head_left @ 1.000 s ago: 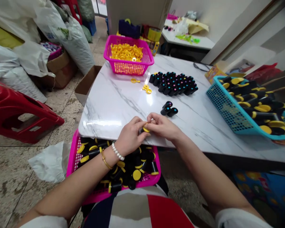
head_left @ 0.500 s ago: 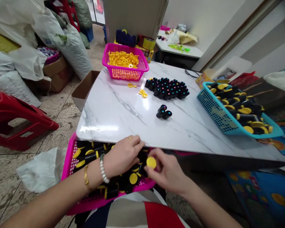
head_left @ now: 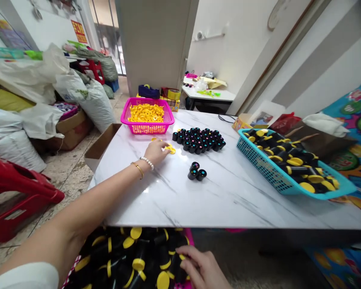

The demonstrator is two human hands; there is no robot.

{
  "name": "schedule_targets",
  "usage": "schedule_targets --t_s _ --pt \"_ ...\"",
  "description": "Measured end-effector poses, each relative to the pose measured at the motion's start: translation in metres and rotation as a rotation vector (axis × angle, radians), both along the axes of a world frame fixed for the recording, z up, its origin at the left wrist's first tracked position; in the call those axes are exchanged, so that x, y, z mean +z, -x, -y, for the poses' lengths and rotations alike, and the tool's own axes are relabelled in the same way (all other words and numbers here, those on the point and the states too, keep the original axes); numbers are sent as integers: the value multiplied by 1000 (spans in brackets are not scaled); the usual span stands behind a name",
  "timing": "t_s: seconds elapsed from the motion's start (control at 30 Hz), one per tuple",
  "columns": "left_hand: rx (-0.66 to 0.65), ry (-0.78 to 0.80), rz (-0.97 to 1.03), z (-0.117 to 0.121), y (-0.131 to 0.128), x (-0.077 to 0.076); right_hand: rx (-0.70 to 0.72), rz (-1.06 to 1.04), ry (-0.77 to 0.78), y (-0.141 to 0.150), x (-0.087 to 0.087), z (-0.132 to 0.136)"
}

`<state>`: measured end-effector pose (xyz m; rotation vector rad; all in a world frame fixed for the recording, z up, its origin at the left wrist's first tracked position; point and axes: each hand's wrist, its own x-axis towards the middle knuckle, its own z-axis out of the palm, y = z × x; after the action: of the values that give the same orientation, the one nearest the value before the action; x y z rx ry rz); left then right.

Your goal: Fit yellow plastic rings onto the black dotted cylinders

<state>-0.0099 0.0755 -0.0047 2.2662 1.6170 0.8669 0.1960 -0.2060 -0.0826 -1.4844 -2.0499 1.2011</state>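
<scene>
My left hand (head_left: 156,153) reaches far across the table, its thumb and fingertips closed on one of a few small yellow ring-ended pieces (head_left: 172,150). My right hand (head_left: 205,268) is low at the front, over a basket of black tubes with yellow caps. Its thumb and forefinger pinch a yellow-capped black tube (head_left: 177,266), partly hidden by the fingers. Three black tubes (head_left: 193,173) stand upright on the table, coloured bits showing in their tops. Behind them is a tight cluster of similar black tubes (head_left: 198,140).
The white marbled table (head_left: 156,204) bears a pink basket (head_left: 147,129) of yellow pieces at the back left. A blue basket (head_left: 267,176) of capped black tubes stands at the right. Red stools (head_left: 15,204) and white sacks (head_left: 93,100) occupy the floor at left.
My left hand has moved from the lower basket up and forward to the yellow pieces on the table. My right hand stays by the basket, lower in view. The camera view has tilted up.
</scene>
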Motion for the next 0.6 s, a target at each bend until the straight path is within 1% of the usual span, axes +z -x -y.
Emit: schedule_targets --t_s 0.07,0.13,0.2,0.3,0.4,0.5,0.6 --pt "-26 -11 -38 -8 -7 -6 3 -28 49 2 -6 2" --pt "-57 -13 -78 -9 -12 -11 -6 -39 91 2 -7 4" --pt "-78 -21 -114 -5 -14 -14 -18 -48 101 0 -5 4" --pt "-92 -39 -157 6 -11 -14 -67 -59 51 -4 3 3" --pt "-107 -52 -187 22 0 -11 -114 -93 -54 -9 15 -1" --pt "-141 -40 -188 49 10 -6 -132 -134 -160 -12 31 -8" --pt "-251 44 -134 81 13 -1 -136 -183 -274 -12 49 -21"
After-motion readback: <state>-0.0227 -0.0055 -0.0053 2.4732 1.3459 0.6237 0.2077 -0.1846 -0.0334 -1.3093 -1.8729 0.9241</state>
